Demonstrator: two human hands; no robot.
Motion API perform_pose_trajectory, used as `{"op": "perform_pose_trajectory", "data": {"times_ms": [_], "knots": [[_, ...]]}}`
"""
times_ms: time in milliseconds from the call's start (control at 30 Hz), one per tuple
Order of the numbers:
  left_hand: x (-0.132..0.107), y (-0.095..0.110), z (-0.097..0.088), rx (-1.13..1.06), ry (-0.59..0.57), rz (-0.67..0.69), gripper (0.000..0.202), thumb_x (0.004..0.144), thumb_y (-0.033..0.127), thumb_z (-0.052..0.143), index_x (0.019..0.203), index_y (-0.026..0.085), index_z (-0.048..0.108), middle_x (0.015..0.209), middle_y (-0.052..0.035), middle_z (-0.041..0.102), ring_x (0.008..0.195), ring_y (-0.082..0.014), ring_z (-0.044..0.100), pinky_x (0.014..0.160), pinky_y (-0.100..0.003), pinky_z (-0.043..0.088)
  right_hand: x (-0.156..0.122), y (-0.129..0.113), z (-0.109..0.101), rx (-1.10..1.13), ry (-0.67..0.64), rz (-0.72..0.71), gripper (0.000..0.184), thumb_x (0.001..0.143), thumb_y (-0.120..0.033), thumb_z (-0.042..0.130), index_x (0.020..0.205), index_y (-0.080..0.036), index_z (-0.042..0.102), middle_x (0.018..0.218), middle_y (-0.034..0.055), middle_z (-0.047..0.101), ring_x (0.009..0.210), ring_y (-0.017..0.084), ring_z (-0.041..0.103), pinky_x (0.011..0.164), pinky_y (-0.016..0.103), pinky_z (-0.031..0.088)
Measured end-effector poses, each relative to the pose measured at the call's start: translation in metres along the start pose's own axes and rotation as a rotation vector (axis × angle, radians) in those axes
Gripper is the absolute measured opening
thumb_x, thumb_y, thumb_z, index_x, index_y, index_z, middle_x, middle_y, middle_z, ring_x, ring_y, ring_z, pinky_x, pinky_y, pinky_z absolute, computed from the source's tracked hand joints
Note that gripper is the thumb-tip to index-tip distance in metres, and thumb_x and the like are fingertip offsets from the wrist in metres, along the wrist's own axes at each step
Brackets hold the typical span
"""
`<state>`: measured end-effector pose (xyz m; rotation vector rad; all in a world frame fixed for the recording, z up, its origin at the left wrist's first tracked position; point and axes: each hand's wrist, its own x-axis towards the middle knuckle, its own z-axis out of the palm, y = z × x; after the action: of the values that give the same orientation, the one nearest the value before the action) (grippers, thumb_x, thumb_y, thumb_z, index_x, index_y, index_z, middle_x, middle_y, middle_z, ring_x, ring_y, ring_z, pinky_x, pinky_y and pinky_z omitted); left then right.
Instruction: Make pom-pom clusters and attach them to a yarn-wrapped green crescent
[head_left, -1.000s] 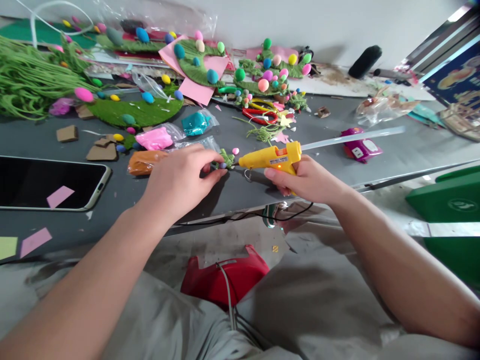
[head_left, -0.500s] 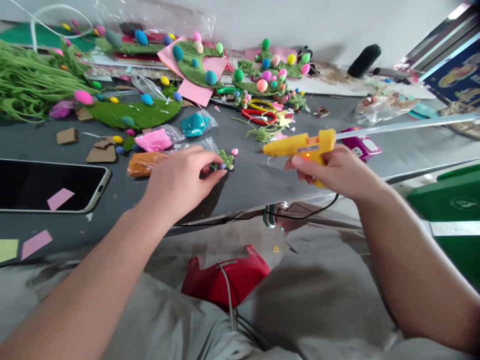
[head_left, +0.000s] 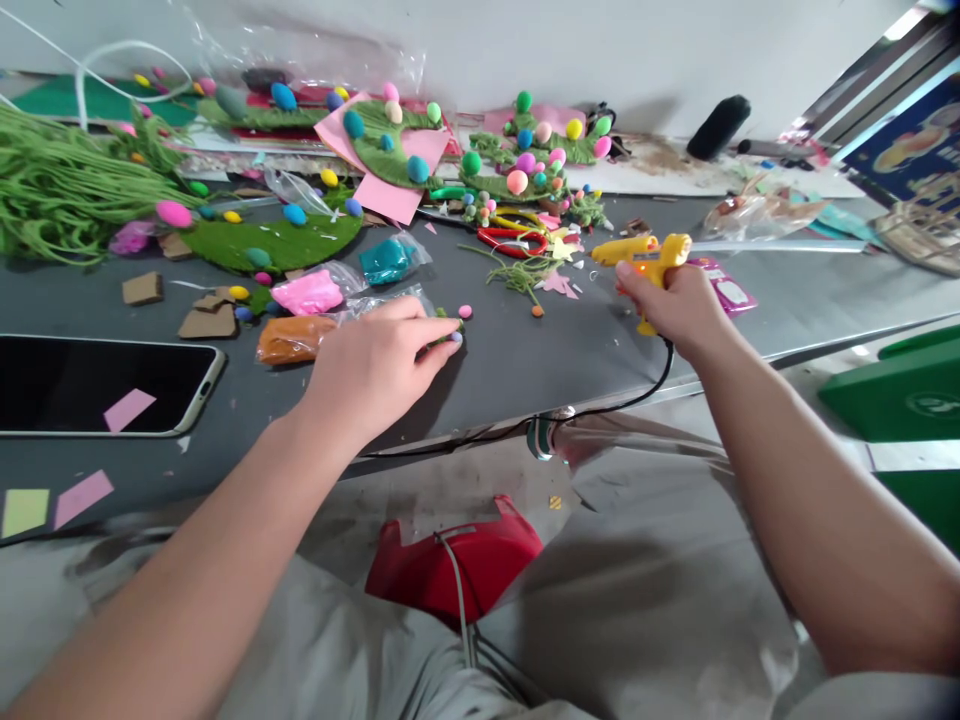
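My left hand (head_left: 375, 365) rests on the dark table (head_left: 525, 350), its fingers pinched on a small green craft piece with tiny coloured balls (head_left: 448, 330). A loose pink ball (head_left: 465, 311) lies just beyond it. My right hand (head_left: 671, 305) grips a yellow glue gun (head_left: 641, 252) well to the right of the piece, nozzle pointing left. A clear glue stick (head_left: 780, 245) sticks out of the gun's back. Its black cord (head_left: 615, 405) hangs over the table's front edge.
A phone (head_left: 97, 385) lies at the left. Bags of orange (head_left: 292, 338), pink (head_left: 309, 293) and teal clay (head_left: 385, 260) sit behind my left hand. Red-handled scissors (head_left: 514, 238), green yarn (head_left: 60, 190) and egg-studded green pieces (head_left: 525, 160) crowd the back. A red stool (head_left: 450, 560) stands below.
My right hand has drawn the glue gun away from the small green piece, up and to the right. My left hand has stayed on the piece.
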<state>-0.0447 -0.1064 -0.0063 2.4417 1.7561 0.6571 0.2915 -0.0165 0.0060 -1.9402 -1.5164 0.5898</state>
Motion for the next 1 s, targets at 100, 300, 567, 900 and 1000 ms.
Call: {"op": "perform_pose_trajectory", "data": {"times_ms": [100, 300, 567, 900, 1000], "knots": [[0.001, 0.001, 0.002, 0.042, -0.006, 0.013, 0.029, 0.100, 0.041, 0.059, 0.115, 0.029, 0.081, 0.098, -0.0057, 0.075, 0.079, -0.0208, 0.068, 0.055, -0.032, 0.034, 0.007, 0.010, 0.003, -0.017, 0.003, -0.027, 0.044, 0.089, -0.056, 0.072, 0.085, -0.013, 0.071, 0.071, 0.0043, 0.058, 0.061, 0.013, 0.048, 0.058, 0.033, 0.039], [0.002, 0.001, 0.003, 0.086, -0.028, 0.014, 0.031, 0.100, 0.041, 0.058, 0.119, 0.031, 0.080, 0.101, -0.0059, 0.075, 0.079, -0.0219, 0.068, 0.054, -0.032, 0.032, 0.014, 0.015, 0.006, -0.101, 0.032, -0.035, 0.047, 0.083, -0.065, 0.074, 0.071, -0.020, 0.064, 0.065, 0.0036, 0.055, 0.059, 0.016, 0.047, 0.051, 0.032, 0.037], [-0.002, -0.002, -0.001, 0.068, -0.049, -0.021, 0.034, 0.097, 0.040, 0.065, 0.128, 0.033, 0.076, 0.094, -0.0046, 0.071, 0.074, -0.0212, 0.065, 0.055, -0.031, 0.031, 0.004, 0.010, 0.002, -0.093, 0.008, -0.079, 0.043, 0.078, -0.057, 0.080, 0.069, -0.019, 0.061, 0.061, -0.0008, 0.046, 0.060, 0.014, 0.043, 0.059, 0.032, 0.044], [-0.002, -0.005, -0.004, 0.061, -0.056, -0.007, 0.042, 0.097, 0.039, 0.066, 0.139, 0.034, 0.069, 0.094, -0.0035, 0.071, 0.072, -0.0194, 0.062, 0.056, -0.031, 0.032, 0.007, 0.015, 0.005, -0.064, -0.001, -0.081, 0.036, 0.081, -0.051, 0.079, 0.080, -0.016, 0.069, 0.072, 0.0021, 0.058, 0.064, 0.014, 0.049, 0.061, 0.033, 0.043], [-0.006, -0.003, -0.008, 0.033, -0.026, 0.002, 0.034, 0.096, 0.037, 0.066, 0.129, 0.030, 0.075, 0.089, -0.0025, 0.069, 0.072, -0.0179, 0.061, 0.057, -0.030, 0.034, 0.008, 0.019, 0.005, -0.074, 0.002, -0.086, 0.038, 0.080, -0.053, 0.079, 0.079, -0.017, 0.068, 0.071, 0.0018, 0.056, 0.064, 0.015, 0.049, 0.061, 0.033, 0.043]]}}
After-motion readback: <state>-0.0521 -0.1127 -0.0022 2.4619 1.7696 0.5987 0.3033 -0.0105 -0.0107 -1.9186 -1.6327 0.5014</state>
